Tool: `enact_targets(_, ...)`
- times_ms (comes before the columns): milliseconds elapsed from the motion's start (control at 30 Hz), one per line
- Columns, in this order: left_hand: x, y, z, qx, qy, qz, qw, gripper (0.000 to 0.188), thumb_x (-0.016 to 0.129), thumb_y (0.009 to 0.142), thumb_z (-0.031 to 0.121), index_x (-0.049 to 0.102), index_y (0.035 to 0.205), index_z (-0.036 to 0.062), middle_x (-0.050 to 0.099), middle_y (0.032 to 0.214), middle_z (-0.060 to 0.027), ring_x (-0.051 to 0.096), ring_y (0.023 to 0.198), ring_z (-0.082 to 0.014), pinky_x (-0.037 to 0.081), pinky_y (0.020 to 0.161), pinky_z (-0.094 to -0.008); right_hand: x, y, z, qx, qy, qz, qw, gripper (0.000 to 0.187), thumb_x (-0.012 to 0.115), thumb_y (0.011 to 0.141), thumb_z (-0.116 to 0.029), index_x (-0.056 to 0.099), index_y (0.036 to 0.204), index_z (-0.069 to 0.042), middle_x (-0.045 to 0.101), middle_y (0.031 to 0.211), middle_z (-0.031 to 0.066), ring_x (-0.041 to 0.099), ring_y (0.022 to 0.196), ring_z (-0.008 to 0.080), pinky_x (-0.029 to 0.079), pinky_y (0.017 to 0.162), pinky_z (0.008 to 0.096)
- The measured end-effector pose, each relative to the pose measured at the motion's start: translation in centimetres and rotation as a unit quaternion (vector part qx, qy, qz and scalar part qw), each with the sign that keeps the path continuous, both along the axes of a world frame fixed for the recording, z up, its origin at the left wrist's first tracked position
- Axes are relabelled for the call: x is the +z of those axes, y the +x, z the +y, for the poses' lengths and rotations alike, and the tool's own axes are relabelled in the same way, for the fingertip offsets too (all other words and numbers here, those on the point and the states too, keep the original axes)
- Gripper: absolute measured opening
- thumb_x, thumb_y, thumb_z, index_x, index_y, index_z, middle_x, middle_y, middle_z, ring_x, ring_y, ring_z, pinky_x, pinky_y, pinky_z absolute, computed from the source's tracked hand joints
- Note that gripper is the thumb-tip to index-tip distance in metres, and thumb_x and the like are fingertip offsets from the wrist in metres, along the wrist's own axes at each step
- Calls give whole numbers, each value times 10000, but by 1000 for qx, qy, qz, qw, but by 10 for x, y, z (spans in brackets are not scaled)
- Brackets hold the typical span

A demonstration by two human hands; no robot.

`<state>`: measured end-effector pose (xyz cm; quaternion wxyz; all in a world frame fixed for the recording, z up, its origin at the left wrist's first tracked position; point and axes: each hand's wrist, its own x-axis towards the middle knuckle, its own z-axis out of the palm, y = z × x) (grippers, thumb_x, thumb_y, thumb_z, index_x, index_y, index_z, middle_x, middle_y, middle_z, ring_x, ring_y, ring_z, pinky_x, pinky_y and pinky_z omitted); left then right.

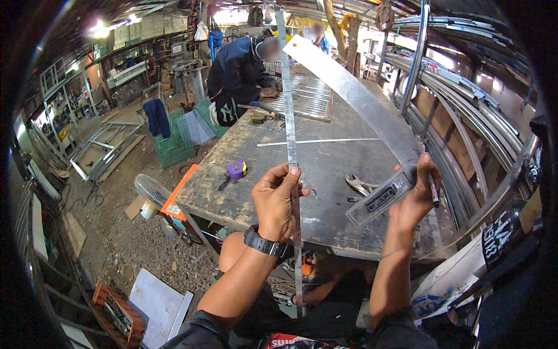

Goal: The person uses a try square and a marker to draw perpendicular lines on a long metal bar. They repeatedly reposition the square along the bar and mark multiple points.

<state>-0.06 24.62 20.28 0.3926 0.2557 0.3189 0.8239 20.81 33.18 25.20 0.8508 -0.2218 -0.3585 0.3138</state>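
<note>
My left hand (274,203), with a dark watch on its wrist, pinches a long, narrow flat metal bar (289,110) between thumb and fingers. The bar stands roughly upright in the picture, running from the far side down past the table's front edge. My right hand (411,195) is closed round the thick stock of a try square (354,96), whose wide silver blade slants up and left until its end comes close to the bar. A marker pen (434,192) is also tucked in the right hand's fingers. Locking pliers (357,185) lie on the table beside the stock.
On the worn worktable (232,200) are a purple tape measure (236,169), a thin metal strip (325,141) and a barred metal frame (311,99). A co-worker (235,72) bends over the far left side. A fan (150,191) stands left; metal lengths (465,110) are racked right.
</note>
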Motion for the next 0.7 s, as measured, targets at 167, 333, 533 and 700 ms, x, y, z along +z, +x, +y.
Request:
enact_targets(167,-9,-6,5,-58,-14,-18,998,178,679,958,121,663,1076,-11,639,874,-45,621,724,-123,616,686,-322,-7,3,-8,92,-54,9,994,336,831,839,-321,618,955,-89,607,945,50,625,767,181,603,647,391)
enact_targets(333,-19,7,15,-78,-18,-24,996,163,680,952,109,660,1046,-23,656,899,-66,640,758,-133,610,744,-325,-22,-22,-19,176,-111,-66,976,241,819,853,-209,644,943,-68,635,903,45,626,733,150,617,570,347)
enact_targets(533,-28,12,21,-125,39,-21,991,101,685,920,38,660,997,-23,681,936,-90,661,797,-163,557,808,-315,-35,-54,-16,267,-146,-64,950,236,832,836,-160,652,923,-35,652,852,42,628,736,136,603,573,331)
enact_targets(700,-24,16,28,-186,97,-40,977,77,660,924,4,651,993,-29,684,952,-98,664,831,-172,544,809,-322,-36,-63,-4,259,-159,-60,951,244,843,832,-182,661,936,-57,664,861,32,616,783,124,539,660,295)
